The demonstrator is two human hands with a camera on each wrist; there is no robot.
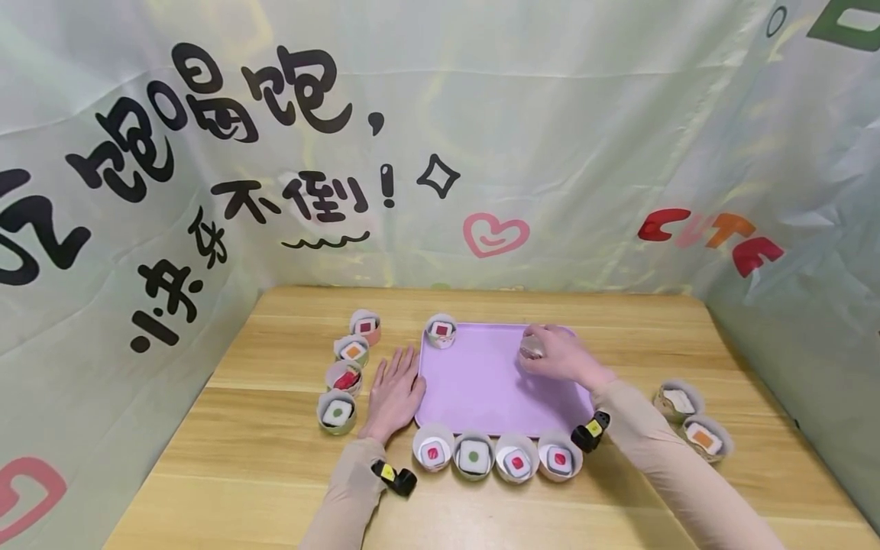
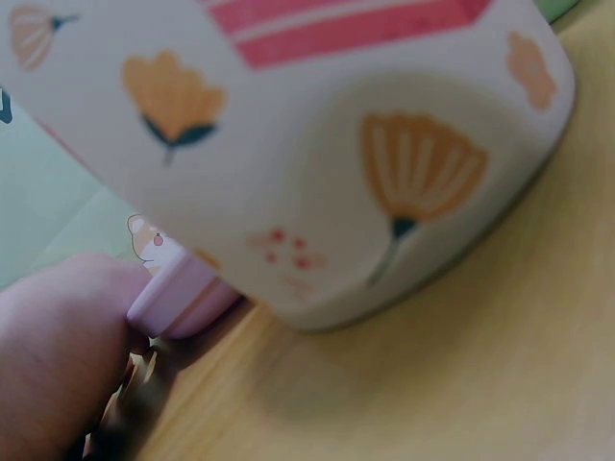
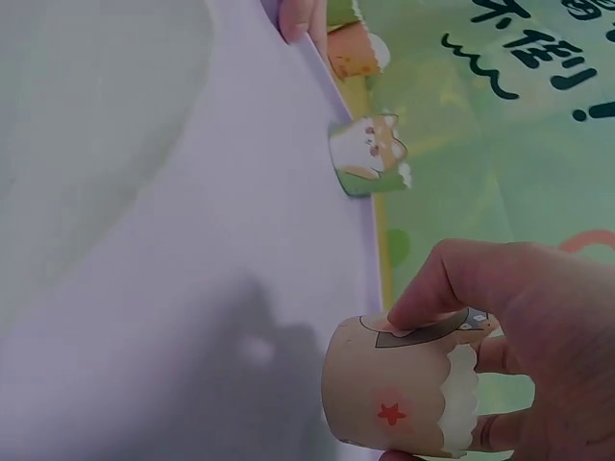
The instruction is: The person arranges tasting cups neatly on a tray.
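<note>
My right hand (image 1: 560, 357) grips a paper cup (image 3: 389, 384) above the upper right of the purple tray (image 1: 474, 382), mid-frame; well apart, my left hand (image 1: 395, 393) lies straight-fingered at its left edge. One cup (image 1: 441, 331) stands in the tray's upper-left corner; four cups (image 1: 473, 457) line its lower edge; side cups (image 1: 338, 413) flank it on the wooden surface (image 1: 254, 489).

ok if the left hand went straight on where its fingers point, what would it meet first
The left hand would probably meet the left rim of the tray first; whether they already touch is unclear.
</note>
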